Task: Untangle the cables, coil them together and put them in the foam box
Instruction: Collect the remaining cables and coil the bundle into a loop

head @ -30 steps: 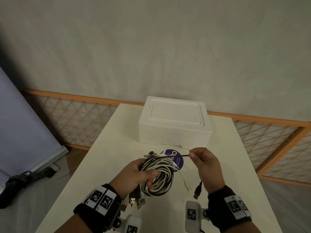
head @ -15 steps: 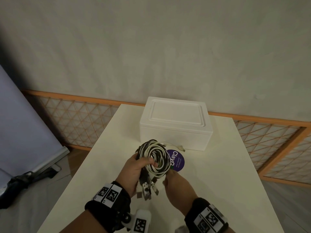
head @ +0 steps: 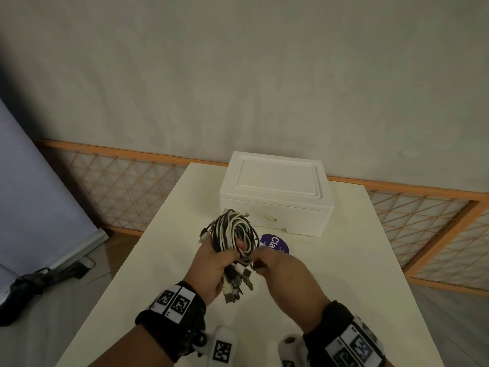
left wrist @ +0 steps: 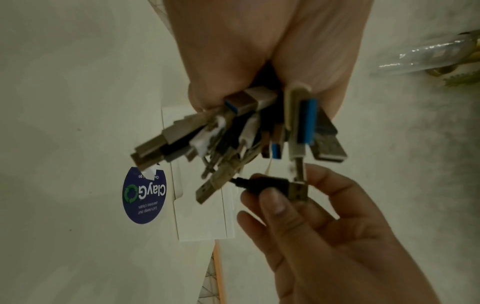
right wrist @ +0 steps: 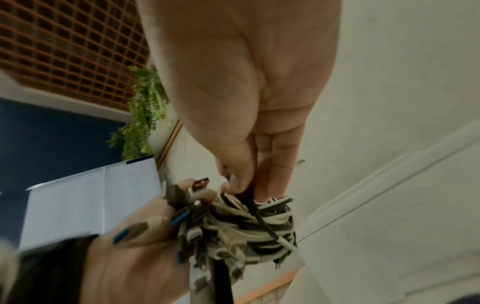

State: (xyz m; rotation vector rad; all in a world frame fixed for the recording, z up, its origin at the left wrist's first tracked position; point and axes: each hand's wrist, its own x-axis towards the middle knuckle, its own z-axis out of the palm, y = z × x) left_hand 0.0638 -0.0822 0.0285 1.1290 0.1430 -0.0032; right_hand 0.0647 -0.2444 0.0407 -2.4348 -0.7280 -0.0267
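Fingers (left wrist: 272, 203) of the right hand (head: 285, 276) pinch one black USB plug (left wrist: 275, 185) just beside the plug ends below the cable coil (head: 234, 231) gripped by the left hand (head: 214, 263), the closed foam box (head: 275, 192) lying beyond toward the bench's (head: 357, 260) far edge.

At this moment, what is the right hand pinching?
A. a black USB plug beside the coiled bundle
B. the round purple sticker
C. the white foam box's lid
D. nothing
A: the right hand pinches a black USB plug just below the black-and-white coiled cable bundle gripped by the left hand.
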